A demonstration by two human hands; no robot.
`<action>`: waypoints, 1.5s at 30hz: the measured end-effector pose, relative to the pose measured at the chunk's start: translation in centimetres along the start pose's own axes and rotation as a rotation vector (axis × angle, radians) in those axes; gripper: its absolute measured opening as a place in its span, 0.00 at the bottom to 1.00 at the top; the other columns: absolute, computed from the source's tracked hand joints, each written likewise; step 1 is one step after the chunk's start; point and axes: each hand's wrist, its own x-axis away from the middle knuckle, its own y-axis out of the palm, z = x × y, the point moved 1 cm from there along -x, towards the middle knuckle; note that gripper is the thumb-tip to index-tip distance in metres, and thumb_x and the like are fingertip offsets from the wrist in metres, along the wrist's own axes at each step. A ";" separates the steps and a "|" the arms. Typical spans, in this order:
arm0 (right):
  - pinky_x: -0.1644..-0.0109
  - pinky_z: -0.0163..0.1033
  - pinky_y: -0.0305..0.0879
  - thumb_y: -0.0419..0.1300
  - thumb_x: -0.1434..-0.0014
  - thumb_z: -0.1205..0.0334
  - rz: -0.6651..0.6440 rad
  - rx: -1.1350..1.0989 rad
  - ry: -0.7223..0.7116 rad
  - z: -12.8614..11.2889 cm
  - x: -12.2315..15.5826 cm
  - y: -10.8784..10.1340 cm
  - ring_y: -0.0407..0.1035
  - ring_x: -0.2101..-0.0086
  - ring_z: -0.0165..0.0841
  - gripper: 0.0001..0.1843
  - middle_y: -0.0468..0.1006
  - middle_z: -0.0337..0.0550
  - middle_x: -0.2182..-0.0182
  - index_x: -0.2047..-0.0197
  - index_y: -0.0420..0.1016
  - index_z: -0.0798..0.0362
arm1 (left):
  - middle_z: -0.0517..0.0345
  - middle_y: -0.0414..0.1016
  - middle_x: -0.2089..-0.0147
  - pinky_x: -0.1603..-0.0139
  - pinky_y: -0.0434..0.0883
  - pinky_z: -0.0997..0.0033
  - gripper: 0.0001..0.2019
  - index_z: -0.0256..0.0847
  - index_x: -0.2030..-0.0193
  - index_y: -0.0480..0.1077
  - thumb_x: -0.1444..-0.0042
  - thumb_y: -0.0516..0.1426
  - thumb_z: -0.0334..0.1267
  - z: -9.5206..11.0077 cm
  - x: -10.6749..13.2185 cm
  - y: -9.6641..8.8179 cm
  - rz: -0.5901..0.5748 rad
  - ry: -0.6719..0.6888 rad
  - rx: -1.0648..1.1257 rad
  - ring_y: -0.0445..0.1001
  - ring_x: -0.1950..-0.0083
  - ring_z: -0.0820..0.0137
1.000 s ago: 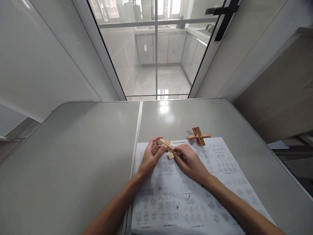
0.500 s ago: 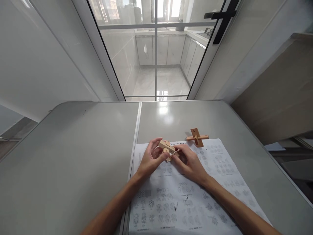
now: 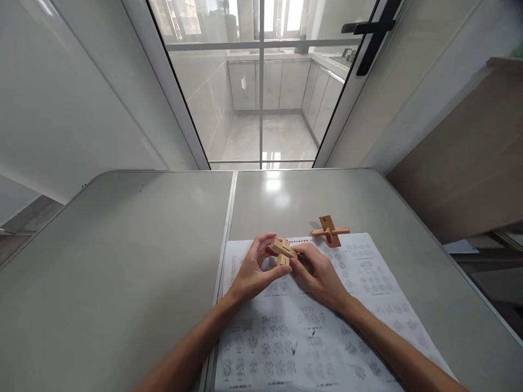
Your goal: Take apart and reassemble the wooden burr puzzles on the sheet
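Observation:
Between my hands, above the printed sheet point(image 3: 327, 359), is a light wooden interlocking puzzle point(image 3: 283, 247) made of crossed notched sticks. My left hand point(image 3: 258, 267) curves around its left side, fingertips behind it and thumb at its lower front. On the other side my right hand point(image 3: 316, 269) pinches the puzzle's right end, its thumb and fingers partly covering it. How the inner pieces join is hidden. Beyond my right hand, a darker assembled wooden cross point(image 3: 330, 231) marked "2" rests at the sheet's top edge.
A grey table point(image 3: 122, 283) with a metal seam point(image 3: 229, 207) running front to back lies under everything. Past its far edge stands a glass door point(image 3: 281, 98) with a black handle point(image 3: 370, 27). A brown panel point(image 3: 466, 152) is at the right.
The puzzle has turned a little and shifted slightly right in my hands, its pieces now sitting closer together. My left thumb has moved right along its front. The darker cross stays put.

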 end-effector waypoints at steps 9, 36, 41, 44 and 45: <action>0.53 0.50 0.70 0.55 0.22 0.51 -0.008 0.013 -0.022 -0.1 -0.1 -0.3 0.74 0.59 0.44 0.12 0.81 0.48 0.59 0.51 0.77 0.46 | 0.43 0.79 0.35 0.31 0.71 0.49 0.36 0.45 0.35 0.67 0.47 0.76 0.42 0.0 0.0 -0.1 -0.025 0.000 -0.039 0.78 0.35 0.52; 0.41 0.51 0.67 0.53 0.21 0.47 -0.178 -0.093 -0.027 0.6 -0.7 -1.3 0.74 0.50 0.45 0.18 0.82 0.48 0.54 0.52 0.79 0.48 | 0.45 0.75 0.32 0.27 0.67 0.52 0.37 0.48 0.33 0.64 0.44 0.75 0.44 -0.2 0.3 -0.5 -0.113 0.070 -0.190 0.74 0.31 0.54; 0.36 0.52 0.64 0.51 0.20 0.45 -0.274 -0.200 -0.001 0.6 -1.0 -1.9 0.71 0.47 0.46 0.22 0.81 0.48 0.55 0.55 0.79 0.48 | 0.46 0.75 0.31 0.27 0.68 0.51 0.37 0.49 0.32 0.63 0.43 0.74 0.43 -0.2 0.3 -0.4 -0.135 0.115 -0.195 0.75 0.31 0.55; 0.37 0.51 0.65 0.50 0.21 0.42 -0.287 -0.308 0.016 0.4 -1.2 -2.3 0.72 0.51 0.44 0.24 0.79 0.47 0.59 0.58 0.79 0.48 | 0.46 0.76 0.32 0.27 0.67 0.50 0.36 0.49 0.32 0.64 0.43 0.74 0.42 -0.3 0.3 -0.3 -0.129 0.138 -0.205 0.75 0.32 0.54; 0.40 0.50 0.66 0.50 0.21 0.42 -0.285 -0.345 0.039 0.4 -1.2 -2.3 0.72 0.53 0.44 0.24 0.78 0.47 0.59 0.58 0.78 0.48 | 0.46 0.76 0.33 0.27 0.68 0.49 0.36 0.49 0.33 0.64 0.43 0.74 0.41 -0.3 0.3 -0.3 -0.118 0.145 -0.208 0.75 0.32 0.54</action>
